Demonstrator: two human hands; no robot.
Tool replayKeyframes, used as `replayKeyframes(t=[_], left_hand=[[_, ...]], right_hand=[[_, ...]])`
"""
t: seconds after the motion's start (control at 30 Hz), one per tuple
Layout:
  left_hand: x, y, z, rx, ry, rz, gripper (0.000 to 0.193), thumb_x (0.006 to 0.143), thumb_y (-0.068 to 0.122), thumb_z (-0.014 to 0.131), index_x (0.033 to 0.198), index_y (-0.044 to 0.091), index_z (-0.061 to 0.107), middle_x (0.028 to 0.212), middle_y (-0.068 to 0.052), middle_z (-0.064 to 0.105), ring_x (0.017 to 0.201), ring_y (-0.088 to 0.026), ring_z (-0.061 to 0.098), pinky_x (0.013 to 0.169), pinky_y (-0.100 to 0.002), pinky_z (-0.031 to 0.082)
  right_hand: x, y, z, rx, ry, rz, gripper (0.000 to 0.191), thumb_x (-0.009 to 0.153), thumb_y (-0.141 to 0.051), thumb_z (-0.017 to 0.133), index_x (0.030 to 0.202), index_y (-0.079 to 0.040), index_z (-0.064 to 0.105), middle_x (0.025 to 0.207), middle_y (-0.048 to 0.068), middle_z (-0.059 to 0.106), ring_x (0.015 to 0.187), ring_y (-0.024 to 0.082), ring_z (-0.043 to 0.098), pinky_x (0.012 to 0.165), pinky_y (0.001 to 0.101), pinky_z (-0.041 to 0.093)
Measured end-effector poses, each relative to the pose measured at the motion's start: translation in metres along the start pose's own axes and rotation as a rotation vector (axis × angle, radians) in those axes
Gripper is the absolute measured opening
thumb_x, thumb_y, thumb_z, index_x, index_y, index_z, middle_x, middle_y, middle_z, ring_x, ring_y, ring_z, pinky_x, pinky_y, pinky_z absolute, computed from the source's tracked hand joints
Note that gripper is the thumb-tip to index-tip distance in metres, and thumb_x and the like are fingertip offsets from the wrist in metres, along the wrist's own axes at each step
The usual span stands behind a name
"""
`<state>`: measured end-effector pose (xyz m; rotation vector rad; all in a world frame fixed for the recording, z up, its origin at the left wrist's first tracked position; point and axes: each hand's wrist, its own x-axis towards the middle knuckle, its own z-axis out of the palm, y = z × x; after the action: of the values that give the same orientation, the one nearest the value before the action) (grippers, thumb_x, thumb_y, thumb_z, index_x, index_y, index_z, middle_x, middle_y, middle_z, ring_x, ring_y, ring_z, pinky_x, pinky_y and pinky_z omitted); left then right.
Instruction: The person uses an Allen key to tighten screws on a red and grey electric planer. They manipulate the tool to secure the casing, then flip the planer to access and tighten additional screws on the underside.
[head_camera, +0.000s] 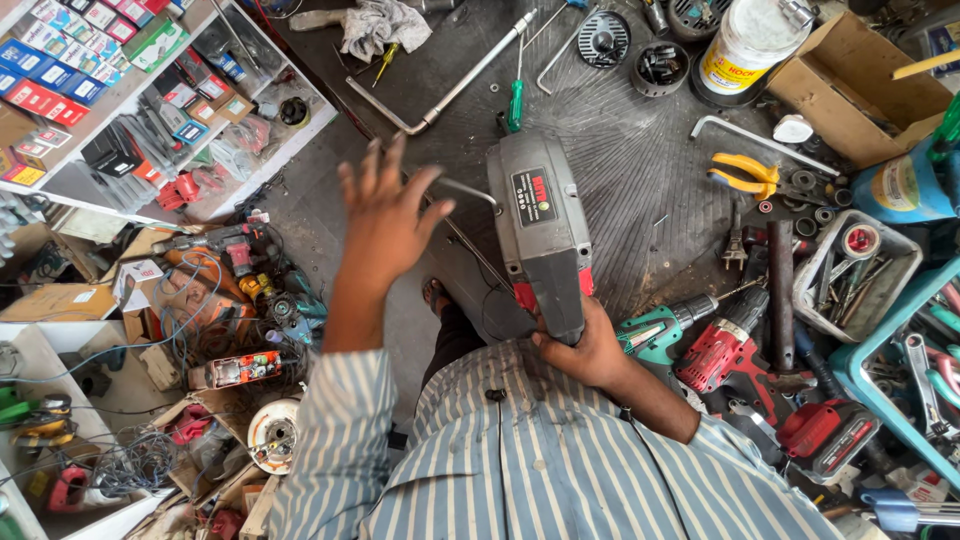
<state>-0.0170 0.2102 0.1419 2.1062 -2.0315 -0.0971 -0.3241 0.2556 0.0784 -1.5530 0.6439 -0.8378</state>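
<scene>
Our right hand (590, 352) gripped the rear handle of a grey power tool (538, 232), seemingly heavy and rigid, held over the dark workbench (620, 170), while our left hand (385, 215) hovered open beside the tool.

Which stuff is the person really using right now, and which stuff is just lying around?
In use:
- grey power tool, gripped by the right hand
- left hand, raised open beside it, holding nothing

Lying about:
- yellow-handled pliers
- green screwdriver
- long bent metal wrench
- red drill
- teal drill
- cardboard box
- crumpled rag
</scene>
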Motion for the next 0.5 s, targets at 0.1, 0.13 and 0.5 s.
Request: replayKeyframes(t=[0.1, 0.13, 0.5], left_hand=[[-0.039, 0.002, -0.043, 0.083, -0.043, -0.048, 0.052, 0.094, 0.062, 0.056, 0.122, 0.022, 0.071, 0.159, -0.021, 0.038, 0.149, -0.045, 0.027, 0.118, -0.071, 0.009], [-0.051, 0.005, -0.057, 0.105, -0.076, -0.063, 0.053, 0.093, 0.063, 0.056, 0.117, 0.02, 0.074, 0.158, -0.02, 0.04, 0.149, -0.044, 0.028, 0.119, -0.07, 0.01], [-0.003, 0.086, -0.023, -0.621, -0.224, 0.739, 0.081, 0.097, 0.074, 0.017, 0.125, 0.023, 0.073, 0.173, -0.014, 0.023, 0.16, -0.047, 0.017, 0.128, -0.071, 0.011]], right_hand=[[0.0, 0.0, -0.002, 0.005, 0.004, 0.021, 0.03, 0.078, 0.002, 0.072, 0.105, -0.003, 0.06, 0.08, -0.001, 0.059, 0.074, 0.009, 0.058, 0.069, 0.0282, 0.05], [-0.001, -0.001, -0.002, 0.016, 0.006, 0.046, 0.03, 0.078, 0.001, 0.072, 0.105, -0.003, 0.06, 0.079, -0.001, 0.06, 0.073, 0.008, 0.058, 0.068, 0.028, 0.05], [-0.005, 0.01, -0.006, -0.087, 0.027, -0.022, 0.026, 0.078, -0.003, 0.073, 0.101, -0.004, 0.06, 0.085, 0.001, 0.064, 0.079, 0.013, 0.063, 0.073, 0.0302, 0.052]])
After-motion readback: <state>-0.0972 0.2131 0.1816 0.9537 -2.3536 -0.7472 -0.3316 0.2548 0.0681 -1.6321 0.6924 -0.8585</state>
